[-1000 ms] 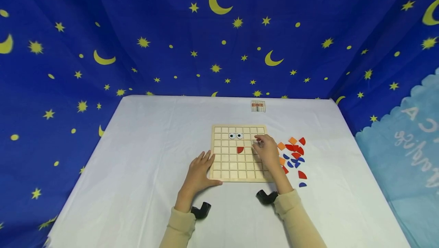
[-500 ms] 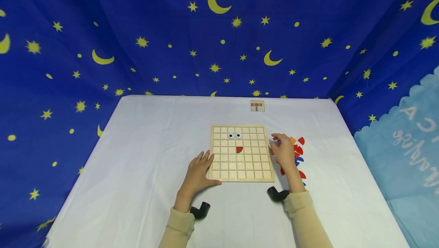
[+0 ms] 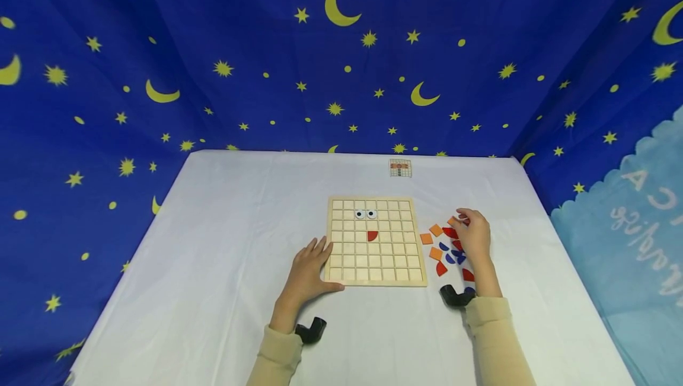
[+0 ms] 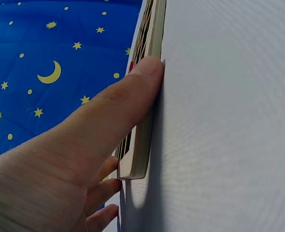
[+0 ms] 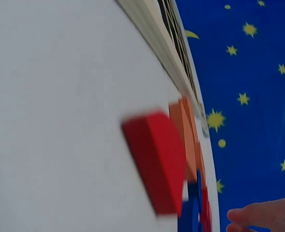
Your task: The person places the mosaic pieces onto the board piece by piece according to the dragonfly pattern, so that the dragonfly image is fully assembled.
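A square wooden grid board point(image 3: 376, 283) lies on the white table. Two round eye pieces point(image 3: 365, 214) sit side by side in its upper cells, with a red quarter-circle piece point(image 3: 372, 236) below them. My left hand point(image 3: 308, 267) rests at the board's near left corner; in the left wrist view its thumb point(image 4: 133, 89) lies along the board's edge. Over the loose pieces to the right is my right hand point(image 3: 474, 238), thumb and fingers loosely bent near an orange square point(image 3: 452, 220). No piece is visible between its fingertips, also seen in the right wrist view point(image 5: 263, 215).
Several orange squares point(image 3: 436, 230), red wedges point(image 3: 441, 268) and blue half-circles point(image 3: 450, 259) are scattered right of the board. A small picture card point(image 3: 400, 168) lies near the table's far edge. Black wrist cameras point(image 3: 311, 331) are on both wrists. A blue starry cloth point(image 3: 267, 48) hangs behind.
My right hand has moved right, from above the board's right side to the far part of the loose pieces. My left hand has stayed at the board's corner.
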`<state>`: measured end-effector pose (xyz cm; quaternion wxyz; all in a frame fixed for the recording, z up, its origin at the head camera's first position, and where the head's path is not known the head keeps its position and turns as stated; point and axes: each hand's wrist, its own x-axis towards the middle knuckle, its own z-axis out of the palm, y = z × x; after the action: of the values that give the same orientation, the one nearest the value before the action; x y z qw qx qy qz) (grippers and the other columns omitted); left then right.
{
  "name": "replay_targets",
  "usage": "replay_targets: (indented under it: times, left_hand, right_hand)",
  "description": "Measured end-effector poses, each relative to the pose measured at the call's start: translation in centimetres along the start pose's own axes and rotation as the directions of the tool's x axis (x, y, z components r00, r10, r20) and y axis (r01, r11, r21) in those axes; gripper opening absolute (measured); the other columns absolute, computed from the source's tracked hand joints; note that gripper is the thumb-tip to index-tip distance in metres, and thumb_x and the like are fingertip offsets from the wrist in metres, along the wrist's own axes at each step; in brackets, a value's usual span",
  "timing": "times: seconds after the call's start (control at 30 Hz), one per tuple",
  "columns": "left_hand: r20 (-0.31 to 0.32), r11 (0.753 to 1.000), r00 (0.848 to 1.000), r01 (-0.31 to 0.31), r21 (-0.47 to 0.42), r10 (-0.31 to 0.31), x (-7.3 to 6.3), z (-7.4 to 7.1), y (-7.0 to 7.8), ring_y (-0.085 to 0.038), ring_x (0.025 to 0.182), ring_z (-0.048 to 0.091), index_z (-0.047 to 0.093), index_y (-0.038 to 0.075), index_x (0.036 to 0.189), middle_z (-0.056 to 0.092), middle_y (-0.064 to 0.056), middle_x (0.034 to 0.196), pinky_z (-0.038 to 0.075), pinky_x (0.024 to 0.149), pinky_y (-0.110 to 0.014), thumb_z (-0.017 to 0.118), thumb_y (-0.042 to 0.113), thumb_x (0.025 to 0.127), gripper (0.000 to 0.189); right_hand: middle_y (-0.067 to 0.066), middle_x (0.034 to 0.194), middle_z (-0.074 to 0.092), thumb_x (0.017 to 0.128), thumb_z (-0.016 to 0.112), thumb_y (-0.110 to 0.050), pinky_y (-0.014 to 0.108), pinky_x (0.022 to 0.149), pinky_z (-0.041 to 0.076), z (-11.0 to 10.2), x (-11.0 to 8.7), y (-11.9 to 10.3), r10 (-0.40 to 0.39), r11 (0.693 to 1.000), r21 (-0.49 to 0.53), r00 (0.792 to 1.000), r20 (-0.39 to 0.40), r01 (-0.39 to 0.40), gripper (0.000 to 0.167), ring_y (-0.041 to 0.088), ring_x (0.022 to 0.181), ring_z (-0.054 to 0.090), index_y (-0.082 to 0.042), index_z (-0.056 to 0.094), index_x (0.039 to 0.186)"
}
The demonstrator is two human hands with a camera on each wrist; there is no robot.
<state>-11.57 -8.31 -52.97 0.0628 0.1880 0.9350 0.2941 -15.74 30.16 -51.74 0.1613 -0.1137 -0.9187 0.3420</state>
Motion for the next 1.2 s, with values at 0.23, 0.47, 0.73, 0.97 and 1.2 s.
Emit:
replay_targets:
  times: [0.23,0.47,0.73,0.97,1.2]
  left_hand:
    - [0.005,1.000,1.000,-0.003,-0.001,0.003,0.0,0.0,0.0,-0.040,0.143,0.026,0.041,0.002,0.143,0.034,-0.018,0.152,0.024,0.114,-0.055,0.084,0.045,0.063,0.101]
    - [0.006,1.000,1.000,-0.005,0.001,0.005,-0.1,0.0,-0.1,-0.040,0.143,0.026,0.040,0.001,0.143,0.035,-0.019,0.152,0.024,0.114,-0.055,0.084,0.045,0.063,0.101]
    - [0.001,1.000,1.000,-0.010,0.008,0.010,0.0,0.1,-0.1,-0.040,0.143,0.026,0.041,0.001,0.143,0.034,-0.019,0.152,0.025,0.113,-0.056,0.084,0.046,0.063,0.101]
    - [0.004,1.000,1.000,-0.004,0.013,0.004,0.0,-0.1,0.1,-0.040,0.143,0.026,0.041,0.002,0.143,0.035,-0.019,0.152,0.025,0.113,-0.055,0.084,0.046,0.063,0.101]
    - [-0.003,1.000,1.000,-0.011,0.009,0.011,0.0,-0.1,0.0,-0.040,0.143,0.027,0.042,0.001,0.142,0.036,-0.019,0.151,0.025,0.113,-0.056,0.084,0.045,0.062,0.101]
  right_hand:
    - [0.032,0.113,0.055,0.085,0.060,0.002,0.057,0.100,0.039,-1.0,0.4,2.0,0.069,0.997,-0.032,0.998,-0.011,-0.069,0.032,0.047,0.108,0.052,0.011,0.059,0.116]
    - [0.032,0.120,0.053,0.087,0.059,-0.001,0.056,0.104,0.037,-1.5,0.6,3.0,0.160,0.986,-0.047,0.987,0.027,-0.159,0.038,0.046,0.115,0.049,0.011,0.055,0.122]
    - [0.030,0.119,0.058,0.087,0.061,-0.002,0.054,0.105,0.038,-1.6,0.8,3.2,0.178,0.983,-0.050,0.983,0.035,-0.176,0.038,0.043,0.112,0.051,0.010,0.055,0.123]
    - [0.029,0.114,0.062,0.087,0.059,0.000,0.053,0.103,0.040,-1.5,0.9,3.4,0.152,0.988,-0.036,0.988,0.017,-0.151,0.034,0.043,0.111,0.054,0.009,0.058,0.120]
    - [0.028,0.121,0.060,0.088,0.060,-0.003,0.053,0.106,0.039,-1.4,1.0,3.6,0.156,0.988,-0.022,0.987,0.046,-0.155,0.036,0.042,0.116,0.053,0.008,0.057,0.122]
